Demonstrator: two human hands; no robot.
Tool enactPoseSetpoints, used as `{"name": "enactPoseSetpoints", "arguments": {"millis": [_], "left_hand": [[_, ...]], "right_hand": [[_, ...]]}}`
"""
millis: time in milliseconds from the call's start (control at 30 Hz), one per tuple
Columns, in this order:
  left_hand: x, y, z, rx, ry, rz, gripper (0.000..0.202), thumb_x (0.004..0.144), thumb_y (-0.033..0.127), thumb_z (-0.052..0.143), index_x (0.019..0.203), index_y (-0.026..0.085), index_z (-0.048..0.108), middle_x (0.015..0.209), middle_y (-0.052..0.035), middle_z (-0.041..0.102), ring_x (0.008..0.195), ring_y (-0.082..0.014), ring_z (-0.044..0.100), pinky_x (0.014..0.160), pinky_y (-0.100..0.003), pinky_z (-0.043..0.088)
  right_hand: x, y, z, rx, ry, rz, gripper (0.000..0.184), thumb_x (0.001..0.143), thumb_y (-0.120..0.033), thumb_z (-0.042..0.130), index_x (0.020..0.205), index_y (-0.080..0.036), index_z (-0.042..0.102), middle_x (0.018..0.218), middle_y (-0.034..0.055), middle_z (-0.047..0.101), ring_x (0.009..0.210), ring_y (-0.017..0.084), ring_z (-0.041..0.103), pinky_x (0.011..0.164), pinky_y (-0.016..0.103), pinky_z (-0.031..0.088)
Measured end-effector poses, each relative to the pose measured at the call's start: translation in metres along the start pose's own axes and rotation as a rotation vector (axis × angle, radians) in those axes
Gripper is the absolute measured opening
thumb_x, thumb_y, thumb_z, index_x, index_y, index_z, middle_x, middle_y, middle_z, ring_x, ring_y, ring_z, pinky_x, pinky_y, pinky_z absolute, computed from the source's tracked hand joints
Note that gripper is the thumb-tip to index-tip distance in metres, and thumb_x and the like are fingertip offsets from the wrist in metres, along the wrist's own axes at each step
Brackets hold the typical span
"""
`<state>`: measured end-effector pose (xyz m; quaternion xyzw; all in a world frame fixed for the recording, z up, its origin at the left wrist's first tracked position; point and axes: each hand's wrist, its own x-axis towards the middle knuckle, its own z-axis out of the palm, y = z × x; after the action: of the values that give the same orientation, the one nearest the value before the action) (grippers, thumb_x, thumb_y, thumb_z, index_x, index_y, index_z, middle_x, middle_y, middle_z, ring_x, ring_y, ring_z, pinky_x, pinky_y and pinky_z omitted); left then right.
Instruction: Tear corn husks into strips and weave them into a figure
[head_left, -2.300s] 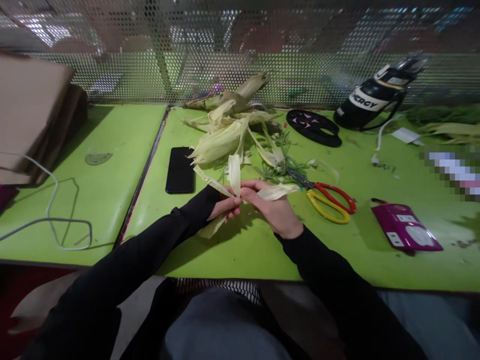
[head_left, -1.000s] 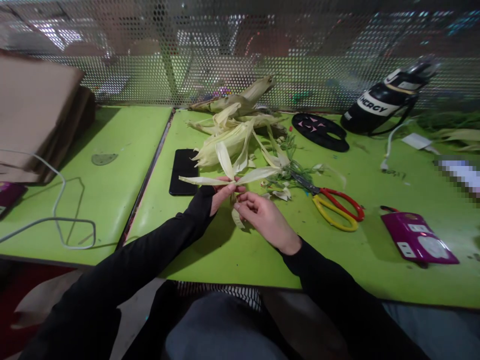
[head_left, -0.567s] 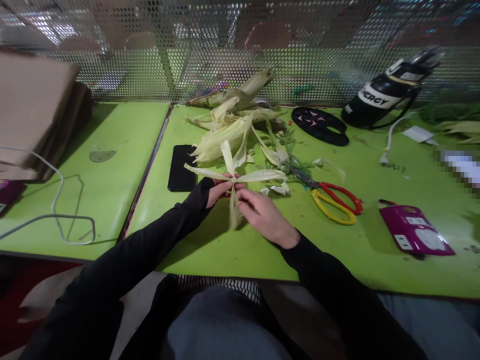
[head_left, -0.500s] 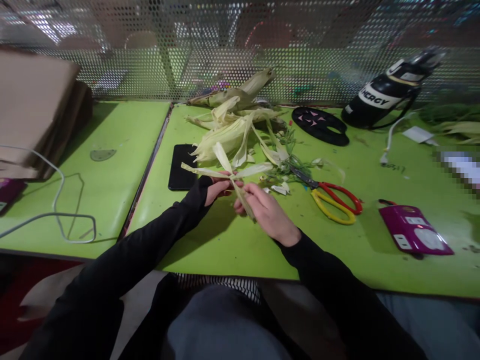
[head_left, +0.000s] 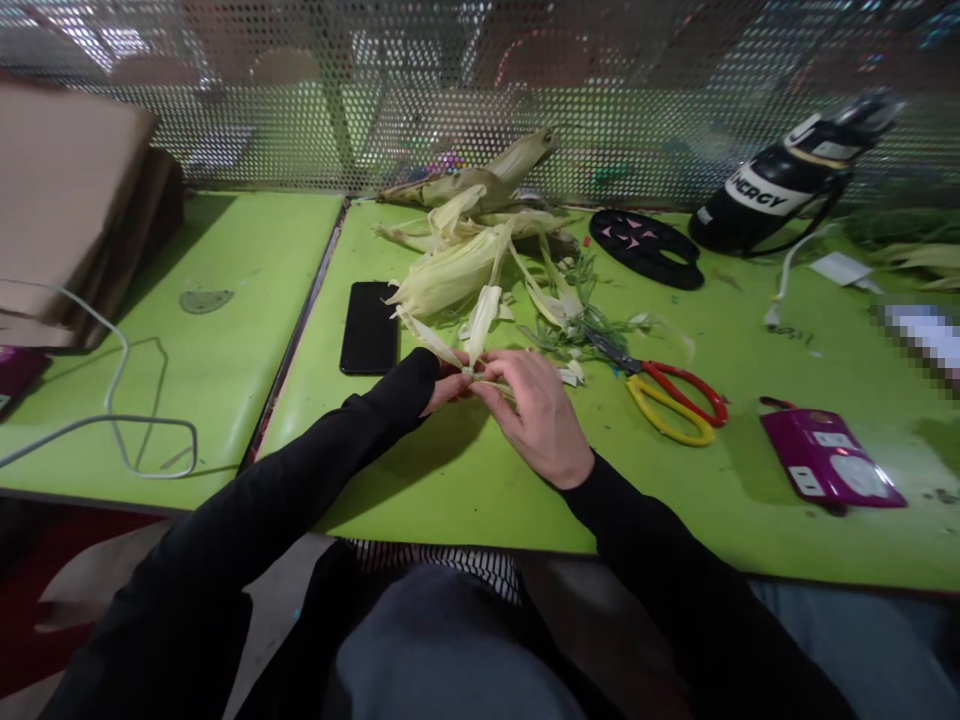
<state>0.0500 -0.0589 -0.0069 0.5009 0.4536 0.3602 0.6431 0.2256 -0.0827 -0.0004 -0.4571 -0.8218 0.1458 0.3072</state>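
Several husk strips (head_left: 481,318) in left hand (head_left: 448,386), right hand (head_left: 537,412); device (head_left: 776,180) reads "NERGY".

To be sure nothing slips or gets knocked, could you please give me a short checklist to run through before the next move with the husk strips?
1. Left hand pinches the husk strips at their crossing: ok.
2. Right hand closed over the same spot: ok.
3. Scissors lie on the table, apart from the right hand: ok.
4. Phone flat, left of the hands, untouched: ok.
5. Strips knotted under the fingers: cannot tell.
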Motion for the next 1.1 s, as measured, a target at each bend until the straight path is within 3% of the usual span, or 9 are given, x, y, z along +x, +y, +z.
{"name": "enactPoseSetpoints", "arguments": {"millis": [100, 267, 367, 500, 700, 833, 933, 1033, 1100], "left_hand": [[0.003, -0.001, -0.002, -0.034, -0.023, -0.039, 0.016, 0.077, 0.016, 0.068, 0.091, 0.009, 0.065, 0.065, 0.0001, 0.063, 0.059, -0.0083, 0.059, 0.060, -0.020, 0.047], [0.001, 0.005, -0.003, -0.034, -0.029, -0.011, 0.012, 0.075, 0.013, 0.067, 0.085, 0.009, 0.065, 0.063, 0.0011, 0.061, 0.056, -0.0070, 0.055, 0.058, -0.021, 0.046], [-0.005, 0.011, -0.003, 0.029, -0.109, -0.051, 0.006, 0.072, 0.008, 0.062, 0.076, 0.011, 0.065, 0.058, 0.0015, 0.061, 0.054, -0.0070, 0.055, 0.056, -0.019, 0.046], [-0.005, 0.013, -0.003, 0.025, -0.198, -0.201, 0.005, 0.069, 0.007, 0.061, 0.070, 0.011, 0.064, 0.055, 0.0003, 0.062, 0.052, -0.0087, 0.059, 0.054, -0.019, 0.049], [-0.001, 0.013, 0.003, -0.192, -0.160, -0.239, 0.004, 0.075, 0.011, 0.066, 0.073, 0.010, 0.063, 0.055, 0.0008, 0.060, 0.050, -0.0079, 0.059, 0.051, -0.018, 0.049], [0.003, 0.015, 0.003, -0.360, 0.014, -0.198, 0.005, 0.084, 0.011, 0.060, 0.084, 0.008, 0.064, 0.056, 0.0019, 0.057, 0.049, -0.0058, 0.055, 0.052, -0.018, 0.048], [0.008, 0.014, 0.001, -0.417, 0.149, -0.161, 0.008, 0.089, 0.010, 0.054, 0.085, 0.009, 0.061, 0.056, 0.0036, 0.055, 0.049, -0.0049, 0.054, 0.052, -0.018, 0.047], [0.011, 0.010, 0.000, -0.308, 0.190, -0.083, 0.005, 0.089, 0.008, 0.055, 0.086, 0.011, 0.059, 0.056, 0.0043, 0.055, 0.049, -0.0059, 0.055, 0.051, -0.018, 0.045], [0.011, 0.007, 0.001, -0.222, 0.211, -0.015, 0.004, 0.089, 0.008, 0.056, 0.086, 0.011, 0.057, 0.057, 0.0040, 0.056, 0.050, -0.0064, 0.056, 0.051, -0.019, 0.044]], "right_hand": [[0.001, 0.000, -0.003, 0.171, -0.067, 0.098, 0.032, 0.097, -0.051, 0.047, 0.088, -0.022, 0.056, 0.086, 0.0062, 0.067, 0.074, 0.019, 0.060, 0.071, 0.034, 0.045], [0.002, 0.000, -0.008, 0.353, -0.197, 0.193, 0.035, 0.094, -0.054, 0.050, 0.084, -0.021, 0.057, 0.069, 0.0007, 0.064, 0.059, 0.014, 0.057, 0.058, 0.028, 0.042], [0.005, 0.005, -0.012, 0.452, -0.273, 0.237, 0.035, 0.088, -0.055, 0.059, 0.082, -0.020, 0.060, 0.069, 0.0000, 0.064, 0.059, 0.014, 0.059, 0.057, 0.027, 0.042], [0.009, 0.009, -0.015, 0.558, -0.216, 0.301, 0.034, 0.078, -0.051, 0.073, 0.083, -0.020, 0.059, 0.082, 0.0016, 0.066, 0.073, 0.015, 0.061, 0.066, 0.029, 0.047], [0.010, 0.011, -0.016, 0.659, -0.217, 0.367, 0.034, 0.079, -0.048, 0.072, 0.086, -0.020, 0.054, 0.088, 0.0033, 0.067, 0.082, 0.018, 0.064, 0.076, 0.034, 0.051], [0.008, 0.014, -0.013, 0.735, -0.193, 0.395, 0.050, 0.078, -0.044, 0.075, 0.113, -0.023, 0.046, 0.098, 0.0057, 0.071, 0.080, 0.019, 0.069, 0.071, 0.035, 0.056], [0.003, 0.014, -0.007, 0.558, -0.086, 0.333, 0.062, 0.081, -0.044, 0.073, 0.128, -0.023, 0.039, 0.098, 0.0075, 0.072, 0.073, 0.021, 0.070, 0.063, 0.035, 0.057], [-0.002, 0.011, -0.002, 0.247, 0.094, 0.089, 0.046, 0.090, -0.037, 0.064, 0.128, -0.020, 0.045, 0.100, 0.0093, 0.073, 0.082, 0.023, 0.072, 0.067, 0.036, 0.059], [-0.004, 0.008, -0.001, 0.066, 0.173, -0.127, 0.028, 0.092, -0.030, 0.063, 0.116, -0.020, 0.055, 0.096, 0.0076, 0.074, 0.080, 0.021, 0.072, 0.066, 0.033, 0.058]]}}
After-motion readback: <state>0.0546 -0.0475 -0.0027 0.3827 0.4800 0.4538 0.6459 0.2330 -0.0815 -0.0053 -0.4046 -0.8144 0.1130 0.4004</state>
